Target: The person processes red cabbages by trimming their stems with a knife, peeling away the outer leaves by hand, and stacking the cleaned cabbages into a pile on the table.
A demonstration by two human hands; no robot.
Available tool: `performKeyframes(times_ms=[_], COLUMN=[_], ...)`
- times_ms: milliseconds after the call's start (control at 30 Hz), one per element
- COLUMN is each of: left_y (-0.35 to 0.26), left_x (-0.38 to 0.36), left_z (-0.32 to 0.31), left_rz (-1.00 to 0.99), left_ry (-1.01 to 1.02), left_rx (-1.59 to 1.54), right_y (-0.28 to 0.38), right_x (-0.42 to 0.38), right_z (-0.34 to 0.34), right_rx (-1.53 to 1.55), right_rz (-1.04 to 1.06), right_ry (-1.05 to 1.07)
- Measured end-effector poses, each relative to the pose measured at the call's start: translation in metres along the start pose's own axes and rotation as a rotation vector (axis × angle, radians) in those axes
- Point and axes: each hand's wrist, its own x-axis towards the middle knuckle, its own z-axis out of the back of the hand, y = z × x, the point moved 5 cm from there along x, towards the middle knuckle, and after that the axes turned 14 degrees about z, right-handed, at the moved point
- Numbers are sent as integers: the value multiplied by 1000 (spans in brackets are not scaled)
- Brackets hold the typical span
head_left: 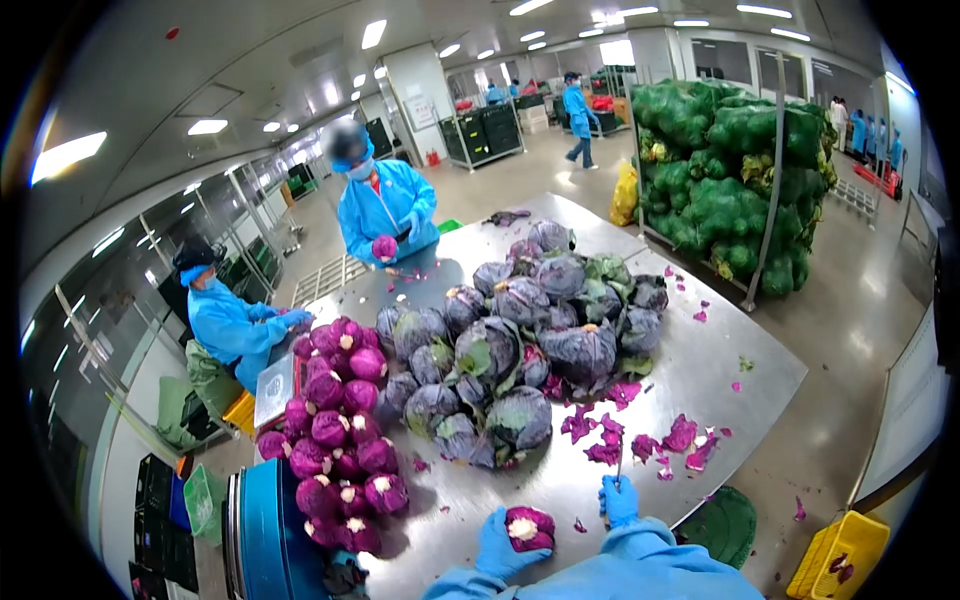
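My left hand (497, 550), in a blue glove, is wrapped round the side of a trimmed red cabbage (530, 528) at the table's near edge. Its pale cut stem end faces up. To the right of it, my gloved right hand (619, 502) is closed round a knife (620, 458), whose thin blade points away from me over the table. Purple leaf scraps (605, 440) lie just beyond the blade. Farther off is a big heap of untrimmed red cabbages (520, 340) with dull outer leaves. Trimmed purple heads (340, 430) are piled at the left.
The steel table (720, 370) carries a scale (275, 390) at its left edge. Two co-workers in blue, one person (385, 205) holding a cabbage, stand across from me. A rack of green net sacks (720, 180) is beyond the table. A yellow crate (840, 555) sits lower right.
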Motion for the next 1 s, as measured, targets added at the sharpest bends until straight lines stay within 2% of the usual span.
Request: performKeyframes(times_ms=[67,133,300,400,500,767,900,1000], left_y=[15,-2,-8,-18,-23,-31,-36,-26], left_x=[2,-4,7,15,24,26,22,26], left_z=[-11,4,-4,1,6,20,23,4], left_rz=[-83,-71,-74,43,74,147,99,104], left_ry=[-80,-160,-72,103,162,246,154,197], left_rx=[23,-6,117,114,131,157,158,204], right_y=[-2,7,16,11,13,9,14,3], right_x=[1,-1,-8,-5,-6,-4,-5,-2], right_z=[-1,-2,-5,-5,-7,-5,-8,-2], right_rx=[-47,-69,-78,-123,-100,-205,-175,-160], right_rz=[2,-8,-27,-76,-34,-1,-42,4], right_ry=[-7,-23,-57,-68,-68,-78,-83,-59])
